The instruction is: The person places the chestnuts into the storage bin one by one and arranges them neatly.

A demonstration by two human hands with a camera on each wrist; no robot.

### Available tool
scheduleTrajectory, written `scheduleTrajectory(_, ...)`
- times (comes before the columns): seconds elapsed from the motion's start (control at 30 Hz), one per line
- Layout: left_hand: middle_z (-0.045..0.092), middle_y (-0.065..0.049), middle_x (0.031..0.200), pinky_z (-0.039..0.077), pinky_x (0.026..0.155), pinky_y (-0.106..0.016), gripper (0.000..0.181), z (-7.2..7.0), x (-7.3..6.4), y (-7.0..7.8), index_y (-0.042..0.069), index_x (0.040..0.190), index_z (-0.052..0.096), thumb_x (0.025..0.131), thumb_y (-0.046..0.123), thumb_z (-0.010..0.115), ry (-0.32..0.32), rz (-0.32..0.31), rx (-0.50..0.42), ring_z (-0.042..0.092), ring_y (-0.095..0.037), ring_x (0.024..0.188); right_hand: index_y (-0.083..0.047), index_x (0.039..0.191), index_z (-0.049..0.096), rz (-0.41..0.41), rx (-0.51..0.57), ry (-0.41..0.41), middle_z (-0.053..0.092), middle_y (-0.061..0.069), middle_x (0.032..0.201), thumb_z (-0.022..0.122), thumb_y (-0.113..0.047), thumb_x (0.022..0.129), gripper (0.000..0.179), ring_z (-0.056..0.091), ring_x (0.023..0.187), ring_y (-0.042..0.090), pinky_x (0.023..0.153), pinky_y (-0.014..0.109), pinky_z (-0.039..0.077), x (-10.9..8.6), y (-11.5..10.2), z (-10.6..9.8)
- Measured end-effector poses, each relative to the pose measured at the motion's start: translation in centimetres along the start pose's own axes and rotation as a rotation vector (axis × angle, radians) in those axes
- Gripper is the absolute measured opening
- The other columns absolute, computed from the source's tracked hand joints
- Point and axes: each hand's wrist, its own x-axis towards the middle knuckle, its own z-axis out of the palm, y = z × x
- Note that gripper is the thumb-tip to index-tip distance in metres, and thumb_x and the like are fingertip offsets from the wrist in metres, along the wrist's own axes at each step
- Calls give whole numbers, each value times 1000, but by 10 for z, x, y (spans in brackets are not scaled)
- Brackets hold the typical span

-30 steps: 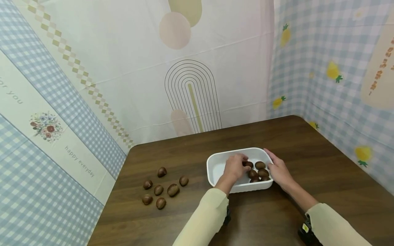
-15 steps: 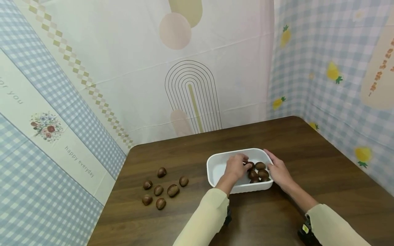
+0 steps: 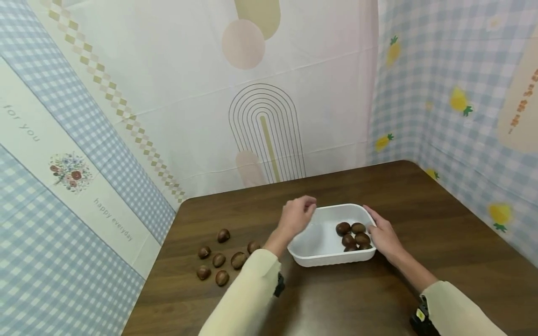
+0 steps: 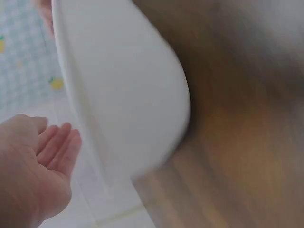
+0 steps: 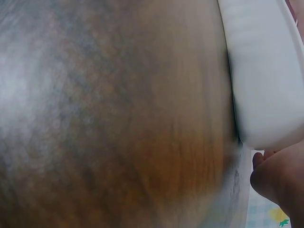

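A white rectangular plastic box [image 3: 318, 238] stands on the table, with several brown chestnuts [image 3: 348, 240] grouped at its right end. My right hand [image 3: 385, 239] grips that end, thumb at the rim and fingers along the outside; the right wrist view catches only part of this hand [image 5: 280, 178] beside the box wall. Over the box's left end is my left hand [image 3: 295, 215], its fingers loosely bent. In the left wrist view the left hand [image 4: 40, 166] shows nothing between thumb and fingers, and the box's outer wall [image 4: 128, 90] is close by.
More loose chestnuts [image 3: 218, 260] lie spread on the left part of the dark wooden table [image 3: 336, 298]. Behind the table's back edge hangs a printed cloth [image 3: 201, 116], and a checked cloth [image 3: 462, 140] borders the right side.
My left hand has come out from among the chestnuts in the box and moved left to the box's left end. The right hand keeps its grip on the box.
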Motion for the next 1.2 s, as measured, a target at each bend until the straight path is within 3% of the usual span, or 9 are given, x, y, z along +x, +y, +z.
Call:
scheduleTrajectory(0.17, 79, 0, 114, 57, 97, -39, 24, -32, -5, -39, 12, 126, 76, 108, 20, 64, 82, -47, 4, 74, -16, 105, 4, 164, 30, 1, -4, -1, 34, 30, 164, 43, 12, 94, 72, 36, 147, 43, 114, 41, 32, 1, 0, -1)
scheduleTrajectory(0.37, 77, -5, 124, 51, 106, -49, 30, -66, -23, -86, 10, 136, 71, 109, 21, 64, 104, -158, 28, 72, -24, 113, 4, 164, 29, 3, 0, -11, 32, 31, 165, 42, 12, 95, 72, 34, 148, 44, 116, 45, 31, 1, 1, -1)
scheduleTrajectory(0.6, 68, -15, 140, 46, 112, -56, 44, -86, -52, -123, 5, 148, 60, 108, 22, 66, 113, -250, 65, 63, -34, 131, 4, 164, 30, -16, -4, 3, 33, 31, 165, 42, 11, 94, 71, 37, 146, 44, 105, 25, 32, 0, 3, -1)
scheduleTrajectory(0.93, 64, -22, 143, 38, 116, -65, 53, -81, -95, -137, -1, 150, 56, 106, 24, 70, 49, -283, 60, 59, -41, 134, 3, 165, 30, -15, 1, -6, 31, 29, 167, 41, 11, 92, 73, 35, 147, 45, 108, 31, 33, 1, 3, -1)
scheduleTrajectory(1.2, 69, -20, 136, 53, 104, -56, 50, -74, -116, -135, -1, 145, 61, 103, 23, 74, -1, -240, 93, 65, -40, 126, 2, 165, 30, -7, 3, -8, 32, 29, 167, 41, 11, 91, 75, 35, 147, 45, 106, 34, 34, 0, 1, -1)
